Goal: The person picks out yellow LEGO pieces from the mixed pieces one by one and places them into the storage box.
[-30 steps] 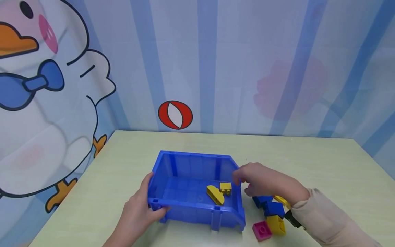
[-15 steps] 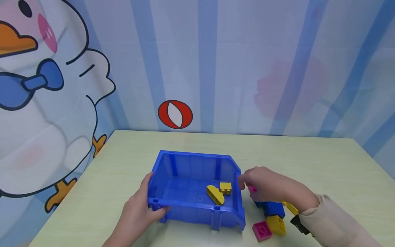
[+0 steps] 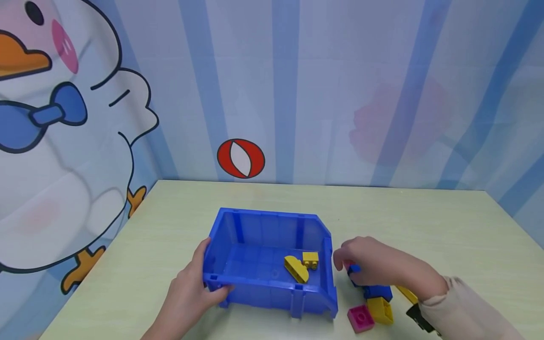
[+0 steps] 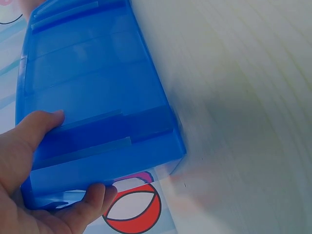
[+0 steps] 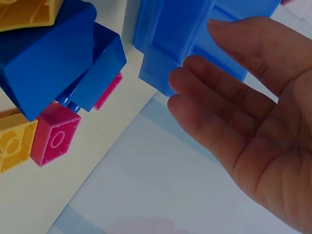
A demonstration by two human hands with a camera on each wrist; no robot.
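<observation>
A blue plastic bin [image 3: 263, 295] stands on the table, and my left hand [image 3: 189, 285] grips its left end. In the left wrist view the thumb [image 4: 41, 124] presses one face of the bin while the fingers go round the end. Inside it lie a yellow half-round block [image 3: 296, 269] and a small yellow brick [image 3: 310, 259]. My right hand [image 3: 367, 259] hovers just right of the bin, above loose bricks. Its fingers [image 5: 214, 83] are loosely bent and hold nothing. Below it are blue bricks [image 3: 378, 293], partly hidden by the hand.
Close to the bin's right front corner lie a pink brick [image 3: 361, 318] and a yellow brick [image 3: 380, 310]. A yellow piece [image 3: 407, 293] and a dark piece [image 3: 418, 318] show beside the right sleeve. A striped cloth [image 3: 314, 94] hangs behind the table.
The right hand has drawn back from the bin's right rim, moving right and toward me over the bricks. The left hand and the bin have stayed in place.
</observation>
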